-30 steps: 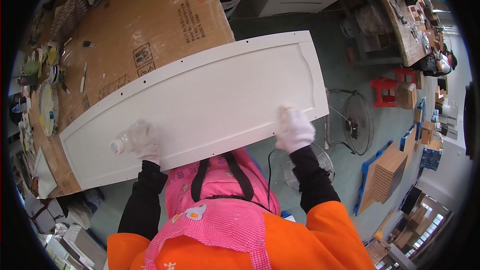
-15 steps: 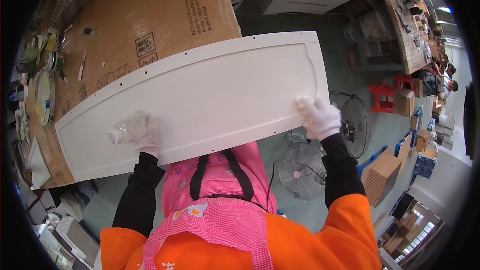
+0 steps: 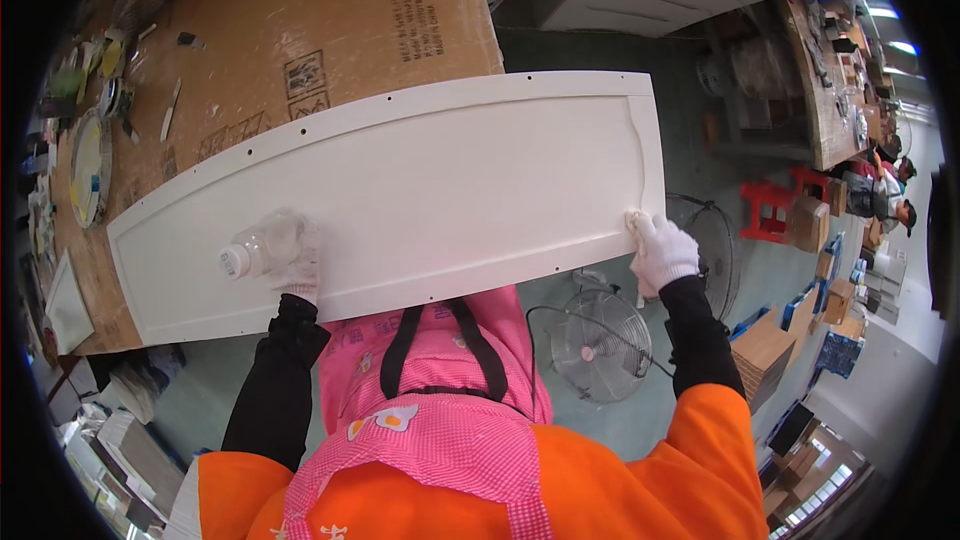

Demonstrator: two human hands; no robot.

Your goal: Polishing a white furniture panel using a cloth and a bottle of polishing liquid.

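A long white panel (image 3: 430, 180) with a raised frame, small holes along its border and a curved far edge lies in front of me. Its left part rests on the cardboard-covered table, while its right end juts past the table. My left hand (image 3: 303, 265), in a white glove, is closed round a clear plastic bottle (image 3: 265, 245) with a white cap, tilted to the left over the panel. At the panel's near right corner, my gloved right hand (image 3: 665, 258) pinches a small whitish wad of cloth (image 3: 633, 221) against the frame.
Two wire-guarded fans (image 3: 600, 345) stand on the floor at the right. Red stools (image 3: 765, 210) and cardboard boxes (image 3: 770, 350) are farther right. A round tray (image 3: 90, 168) and scraps lie on the table's left side. People are at work at the far right.
My right hand has slid right and slightly nearer, along the panel's frame to its near right corner. The left hand still holds the bottle in nearly the same spot.
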